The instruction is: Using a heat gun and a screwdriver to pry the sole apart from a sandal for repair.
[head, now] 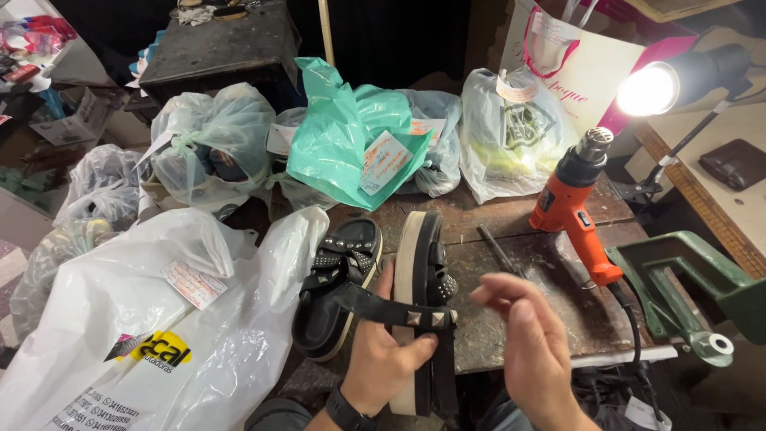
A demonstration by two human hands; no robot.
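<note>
- Head view looks down on a cluttered workbench (511, 215), with both hands low in the middle.
- The left hand (388, 351) is closed around a black studded sandal (421, 295), which is turned on its side so the pale thick sole edge faces up; the thumb presses on a loose studded strap (399, 313) that runs across the grip.
- The right hand (533, 339) hovers just beside the sandal, fingers half curled and spread, holding nothing and touching nothing.
- A second matching sandal (335, 287) lies flat on the bench just left of the grip, its straps in place.
- Beyond the grip to the right, an orange heat gun (576, 209) stands on the bench, untouched, with a metal rod (499, 249) lying between it and the held sandal.
- Further right sits a green clamp (678, 287), and a lamp (666, 84) shines above it.
- Judging from this, the work looks early: the pair is out of its bag, one sandal is being looked over, and no tool is in hand yet.
- White and green plastic bags (351, 144) crowd the far and left sides.
</note>
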